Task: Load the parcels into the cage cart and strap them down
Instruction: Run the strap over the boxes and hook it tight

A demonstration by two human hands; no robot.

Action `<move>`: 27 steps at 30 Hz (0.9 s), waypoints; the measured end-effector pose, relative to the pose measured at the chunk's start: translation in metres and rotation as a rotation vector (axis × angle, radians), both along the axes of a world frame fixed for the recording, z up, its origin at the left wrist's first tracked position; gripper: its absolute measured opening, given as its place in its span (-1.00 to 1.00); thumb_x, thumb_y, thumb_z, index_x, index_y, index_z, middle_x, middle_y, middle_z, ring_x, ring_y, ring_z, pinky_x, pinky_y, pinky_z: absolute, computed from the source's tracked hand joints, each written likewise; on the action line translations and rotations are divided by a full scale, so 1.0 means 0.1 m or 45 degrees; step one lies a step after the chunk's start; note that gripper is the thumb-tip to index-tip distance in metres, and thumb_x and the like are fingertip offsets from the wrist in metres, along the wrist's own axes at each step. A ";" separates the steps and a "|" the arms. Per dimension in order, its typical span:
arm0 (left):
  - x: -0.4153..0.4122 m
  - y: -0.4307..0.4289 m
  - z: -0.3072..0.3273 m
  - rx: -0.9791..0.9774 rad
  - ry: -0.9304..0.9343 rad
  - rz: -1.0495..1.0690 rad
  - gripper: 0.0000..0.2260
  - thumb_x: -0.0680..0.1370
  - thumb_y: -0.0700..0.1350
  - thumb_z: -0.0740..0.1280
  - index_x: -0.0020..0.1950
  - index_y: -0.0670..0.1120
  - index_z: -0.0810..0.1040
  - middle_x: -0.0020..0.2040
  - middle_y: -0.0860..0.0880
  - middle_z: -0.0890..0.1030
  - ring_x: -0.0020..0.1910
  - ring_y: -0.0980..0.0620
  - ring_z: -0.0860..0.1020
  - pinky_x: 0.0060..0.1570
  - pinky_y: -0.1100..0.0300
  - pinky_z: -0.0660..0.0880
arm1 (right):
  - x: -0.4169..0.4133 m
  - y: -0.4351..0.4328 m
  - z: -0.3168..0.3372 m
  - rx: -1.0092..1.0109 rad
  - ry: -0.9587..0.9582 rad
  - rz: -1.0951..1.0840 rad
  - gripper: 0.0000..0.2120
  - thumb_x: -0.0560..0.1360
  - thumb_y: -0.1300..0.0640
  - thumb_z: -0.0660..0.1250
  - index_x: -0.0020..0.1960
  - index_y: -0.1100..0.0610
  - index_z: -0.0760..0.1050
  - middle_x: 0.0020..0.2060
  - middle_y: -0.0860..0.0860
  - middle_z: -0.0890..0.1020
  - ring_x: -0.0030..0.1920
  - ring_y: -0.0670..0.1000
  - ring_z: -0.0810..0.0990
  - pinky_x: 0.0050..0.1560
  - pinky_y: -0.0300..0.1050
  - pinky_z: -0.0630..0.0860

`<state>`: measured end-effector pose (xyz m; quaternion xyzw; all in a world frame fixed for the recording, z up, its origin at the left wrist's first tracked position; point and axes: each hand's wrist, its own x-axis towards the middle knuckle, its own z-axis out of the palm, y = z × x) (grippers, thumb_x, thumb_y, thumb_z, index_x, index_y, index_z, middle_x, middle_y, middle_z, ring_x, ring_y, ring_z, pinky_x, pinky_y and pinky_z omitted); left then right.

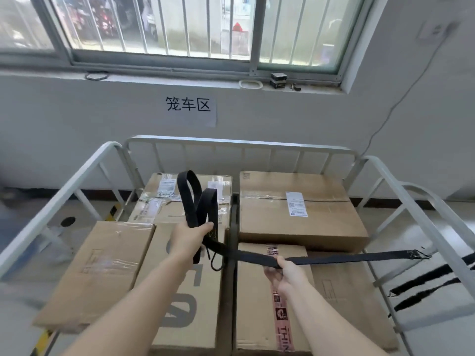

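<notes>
Head view, cage cart (pixel 239 143), barred window (pixel 180 21)

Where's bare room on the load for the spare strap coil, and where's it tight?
Free: top of the far-right parcel around its label, and top of the near-left parcel beside the left rail. Crowded: the middle, where the left hand grips the looped strap and the right hand holds its taut run.

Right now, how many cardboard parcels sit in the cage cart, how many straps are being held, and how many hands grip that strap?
Cardboard parcels in the cage cart: 6
Black strap being held: 1
Hands gripping it, left hand and right hand: 2
Total: 9
</notes>
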<state>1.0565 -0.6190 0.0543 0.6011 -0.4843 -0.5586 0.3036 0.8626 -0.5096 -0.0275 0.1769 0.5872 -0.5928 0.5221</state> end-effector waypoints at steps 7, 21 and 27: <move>0.42 -0.17 0.00 -0.010 0.023 0.135 -0.85 0.47 -0.12 0.47 -0.08 -0.13 0.55 -0.29 -0.15 0.60 -0.39 -0.04 0.55 -0.43 0.17 0.49 | 0.32 -0.32 0.08 -0.067 -0.008 0.055 -0.68 0.57 0.28 0.32 0.30 0.29 0.41 -0.09 0.25 0.63 -0.34 0.18 0.70 -0.54 -0.16 0.56; 0.71 -0.46 -0.12 0.192 0.300 0.394 -0.76 0.40 -0.28 0.52 -0.05 -0.24 0.51 -0.33 -0.17 0.56 -0.51 -0.01 0.46 -0.42 0.18 0.41 | 1.22 -0.93 0.66 -0.136 1.605 1.101 -0.52 0.48 -0.21 0.37 -0.49 0.04 0.40 -0.58 0.01 0.49 -0.48 -0.03 0.47 -0.31 -0.04 0.47; 1.02 -0.66 -0.05 0.218 0.374 0.285 -0.90 0.49 -0.31 0.43 -0.17 -0.23 0.53 -0.36 -0.17 0.55 -0.54 0.01 0.44 -0.52 0.25 0.41 | 1.62 -1.32 0.69 -0.055 2.003 1.587 -0.81 0.56 -0.10 0.26 -0.01 -0.04 0.58 -0.13 -0.07 0.64 -0.02 0.03 0.56 0.00 -0.04 0.47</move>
